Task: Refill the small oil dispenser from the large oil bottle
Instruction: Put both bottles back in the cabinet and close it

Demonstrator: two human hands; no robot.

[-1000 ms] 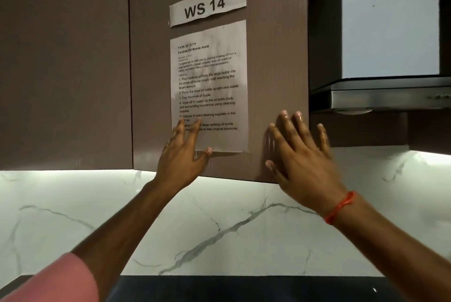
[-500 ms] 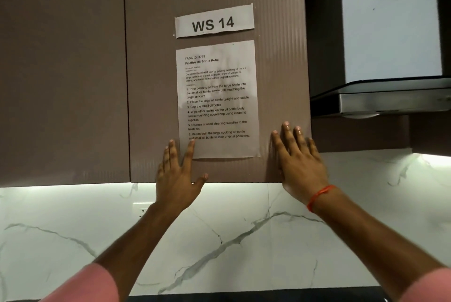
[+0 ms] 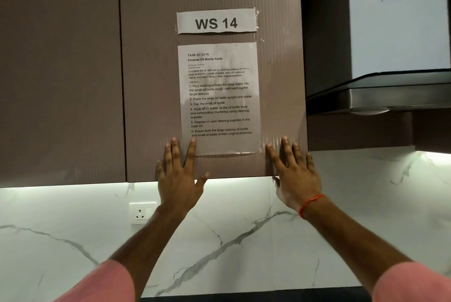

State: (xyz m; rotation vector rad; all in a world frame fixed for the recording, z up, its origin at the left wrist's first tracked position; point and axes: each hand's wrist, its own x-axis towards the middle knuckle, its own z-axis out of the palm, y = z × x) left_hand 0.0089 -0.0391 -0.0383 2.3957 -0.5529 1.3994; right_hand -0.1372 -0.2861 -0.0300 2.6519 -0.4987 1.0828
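Observation:
Neither the large oil bottle nor the small oil dispenser is in view. My left hand [image 3: 179,174] lies flat with fingers spread on the lower edge of a brown wall cabinet door [image 3: 151,70], its index finger touching the bottom left corner of a printed task sheet [image 3: 219,99]. My right hand [image 3: 296,172], with a red thread at the wrist, rests flat and spread on the door's lower right corner. Both hands hold nothing.
A paper label reading WS 14 [image 3: 216,21] is taped above the sheet. A steel range hood [image 3: 380,91] hangs at the right. Below the cabinets is a white marble backsplash [image 3: 244,240] with a wall socket [image 3: 142,212]. A dark countertop strip [image 3: 244,296] shows at the bottom.
Both hands have slid down the cabinet door, off the sheet's lower part to the door's bottom edge. The view has tilted up slightly, so the sheet sits lower in the frame.

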